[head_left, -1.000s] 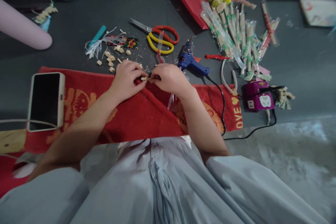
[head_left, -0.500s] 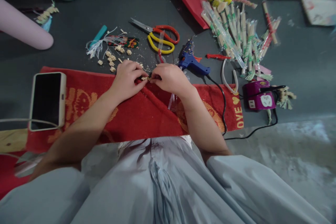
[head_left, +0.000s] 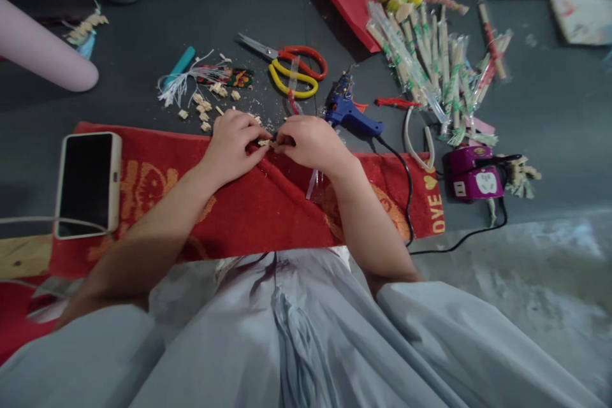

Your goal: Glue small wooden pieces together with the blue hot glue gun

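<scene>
A small pale piece (head_left: 264,143) is being pinched by the thumb and fingers of the left hand (head_left: 233,146) at the centre of the frame, over the red towel (head_left: 239,223). At its right end, the fingertips of the right hand (head_left: 310,145) are being held curled; their grip is being hidden. Scissors (head_left: 276,55) and a blue glue gun (head_left: 352,116) are being supported by the table (head_left: 205,16), upper centre.
</scene>
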`<state>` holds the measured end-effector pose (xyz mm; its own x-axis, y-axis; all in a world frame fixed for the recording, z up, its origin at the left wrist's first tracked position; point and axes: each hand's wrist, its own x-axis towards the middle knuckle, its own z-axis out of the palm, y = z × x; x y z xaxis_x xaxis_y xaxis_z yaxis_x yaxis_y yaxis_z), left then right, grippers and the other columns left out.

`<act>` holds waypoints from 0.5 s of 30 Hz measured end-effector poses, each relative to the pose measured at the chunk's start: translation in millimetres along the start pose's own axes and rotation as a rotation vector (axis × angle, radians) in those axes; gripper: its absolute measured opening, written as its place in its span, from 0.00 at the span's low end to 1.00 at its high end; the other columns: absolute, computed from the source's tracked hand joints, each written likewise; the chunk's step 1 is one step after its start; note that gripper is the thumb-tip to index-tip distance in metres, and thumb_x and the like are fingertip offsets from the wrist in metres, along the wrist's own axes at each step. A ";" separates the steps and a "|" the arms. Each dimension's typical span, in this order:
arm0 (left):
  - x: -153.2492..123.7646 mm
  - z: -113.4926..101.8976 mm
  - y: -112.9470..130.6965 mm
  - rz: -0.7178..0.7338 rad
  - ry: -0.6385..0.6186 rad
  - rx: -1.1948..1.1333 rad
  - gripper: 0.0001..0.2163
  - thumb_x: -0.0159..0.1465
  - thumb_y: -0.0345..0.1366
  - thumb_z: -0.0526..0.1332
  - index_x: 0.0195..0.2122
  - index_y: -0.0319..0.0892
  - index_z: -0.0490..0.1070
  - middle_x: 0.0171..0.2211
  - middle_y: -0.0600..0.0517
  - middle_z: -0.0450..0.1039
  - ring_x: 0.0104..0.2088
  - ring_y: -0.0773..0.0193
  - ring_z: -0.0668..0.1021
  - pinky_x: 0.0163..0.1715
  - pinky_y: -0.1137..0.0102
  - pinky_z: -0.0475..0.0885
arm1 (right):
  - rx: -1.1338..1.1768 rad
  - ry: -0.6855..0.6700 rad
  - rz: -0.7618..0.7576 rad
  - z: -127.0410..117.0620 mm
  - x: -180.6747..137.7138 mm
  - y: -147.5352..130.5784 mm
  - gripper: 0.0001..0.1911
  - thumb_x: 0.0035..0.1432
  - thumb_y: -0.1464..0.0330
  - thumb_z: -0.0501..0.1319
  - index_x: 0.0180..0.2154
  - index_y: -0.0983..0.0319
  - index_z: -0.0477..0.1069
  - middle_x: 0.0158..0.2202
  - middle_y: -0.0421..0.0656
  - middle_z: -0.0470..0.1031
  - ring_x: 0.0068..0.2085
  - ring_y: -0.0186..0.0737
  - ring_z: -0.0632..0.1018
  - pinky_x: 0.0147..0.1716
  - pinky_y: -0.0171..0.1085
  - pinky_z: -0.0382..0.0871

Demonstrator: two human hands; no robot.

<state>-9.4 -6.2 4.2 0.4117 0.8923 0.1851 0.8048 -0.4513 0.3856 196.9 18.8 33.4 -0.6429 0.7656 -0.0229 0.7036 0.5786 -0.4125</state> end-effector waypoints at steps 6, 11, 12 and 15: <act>0.2 -0.8 0.7 -0.009 -0.020 0.013 0.10 0.66 0.41 0.59 0.44 0.47 0.77 0.44 0.46 0.74 0.52 0.48 0.72 0.55 0.51 0.64 | 0.014 -0.007 -0.009 -1.0 -0.2 0.7 0.11 0.58 0.74 0.59 0.40 0.65 0.80 0.38 0.48 0.78 0.40 0.43 0.75 0.40 0.39 0.63; -0.2 -0.8 0.3 -0.011 -0.019 0.002 0.10 0.66 0.41 0.59 0.45 0.47 0.77 0.45 0.46 0.75 0.52 0.48 0.72 0.54 0.51 0.65 | 0.000 -0.012 0.003 -0.9 0.4 0.1 0.12 0.58 0.73 0.59 0.41 0.65 0.80 0.39 0.48 0.79 0.41 0.44 0.75 0.41 0.39 0.64; -0.4 -0.8 0.3 -0.013 -0.017 0.000 0.11 0.66 0.41 0.59 0.45 0.47 0.77 0.45 0.46 0.75 0.52 0.48 0.72 0.54 0.50 0.65 | -0.003 -0.012 0.005 -1.0 0.5 0.0 0.12 0.59 0.73 0.59 0.41 0.65 0.80 0.38 0.48 0.79 0.41 0.44 0.76 0.40 0.39 0.64; -1.0 -0.9 0.0 -0.017 -0.018 -0.001 0.11 0.65 0.41 0.59 0.45 0.46 0.76 0.46 0.46 0.74 0.53 0.47 0.71 0.54 0.50 0.64 | -0.007 -0.014 0.012 -1.4 0.5 -0.5 0.12 0.59 0.73 0.59 0.42 0.66 0.80 0.39 0.49 0.79 0.41 0.44 0.76 0.40 0.39 0.63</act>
<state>-10.2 -7.1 4.8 0.4057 0.8995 0.1623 0.8111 -0.4362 0.3897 196.6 19.3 34.8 -0.6385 0.7686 -0.0411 0.7136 0.5711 -0.4057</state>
